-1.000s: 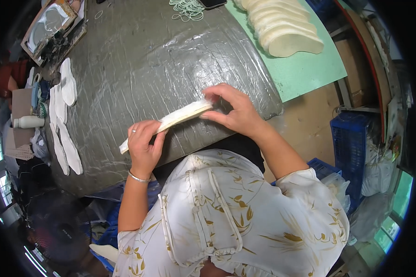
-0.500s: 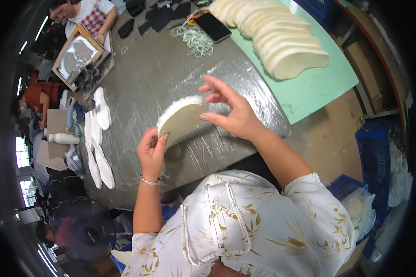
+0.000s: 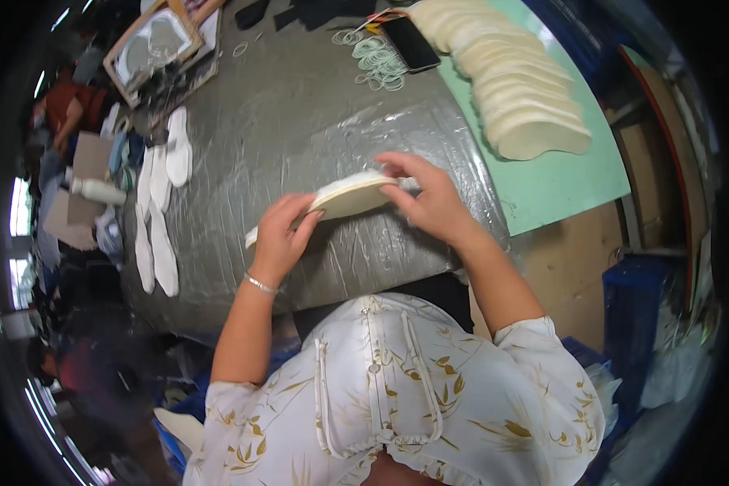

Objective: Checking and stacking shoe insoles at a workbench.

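Observation:
I hold a stack of cream shoe insoles [image 3: 350, 197] over the grey plastic-wrapped table [image 3: 300, 121]. My left hand [image 3: 282, 236] grips the near end of the stack, a silver bracelet on its wrist. My right hand [image 3: 428, 202] pinches the far end from the right with fingers on top. The stack is tilted, its flat face turned up toward me. One white insole edge pokes out below my left hand.
A row of cream insoles [image 3: 510, 81] lies on a green mat [image 3: 559, 178] at the right. Rubber bands [image 3: 377, 58] and a dark phone [image 3: 411, 42] lie near it. White insoles [image 3: 158, 202] line the table's left edge. A framed tray [image 3: 152, 44] sits far left.
The insole stack has turned from edge-on to showing its flat face, and both hands shifted along it. The camera view swung, bringing more of the table's far side into sight.

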The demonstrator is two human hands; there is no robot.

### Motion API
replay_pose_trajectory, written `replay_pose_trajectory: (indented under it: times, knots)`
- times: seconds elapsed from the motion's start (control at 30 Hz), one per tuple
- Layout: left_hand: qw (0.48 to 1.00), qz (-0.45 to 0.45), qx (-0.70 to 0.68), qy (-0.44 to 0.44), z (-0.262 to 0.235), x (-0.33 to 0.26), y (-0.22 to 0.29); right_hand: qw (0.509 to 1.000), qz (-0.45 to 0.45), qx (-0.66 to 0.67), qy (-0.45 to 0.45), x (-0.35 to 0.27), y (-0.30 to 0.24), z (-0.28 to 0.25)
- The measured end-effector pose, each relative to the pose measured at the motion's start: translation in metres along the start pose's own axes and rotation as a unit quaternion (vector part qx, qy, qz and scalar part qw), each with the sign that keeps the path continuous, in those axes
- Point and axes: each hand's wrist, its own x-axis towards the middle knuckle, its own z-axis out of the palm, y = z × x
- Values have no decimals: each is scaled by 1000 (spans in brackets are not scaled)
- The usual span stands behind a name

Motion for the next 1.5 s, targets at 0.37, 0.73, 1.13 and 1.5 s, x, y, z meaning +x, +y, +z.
replay_pose_trajectory:
  times: [0.37, 0.73, 1.13, 1.5]
  knots:
    - [991, -101, 80, -19, -26, -60, -32, 997, 36, -55, -35, -20, 27, -2]
    - [994, -15, 76, 74, -23, -61, -37, 993, 20, -115, -19, -28, 17, 4]
    - [995, 0, -6, 97, -12, -56, -36, 994, 49, -96, -5, -35, 14, 6]
    - [990, 0, -41, 132, 1, -50, -33, 993, 55, -104, -7, -38, 8, 9]
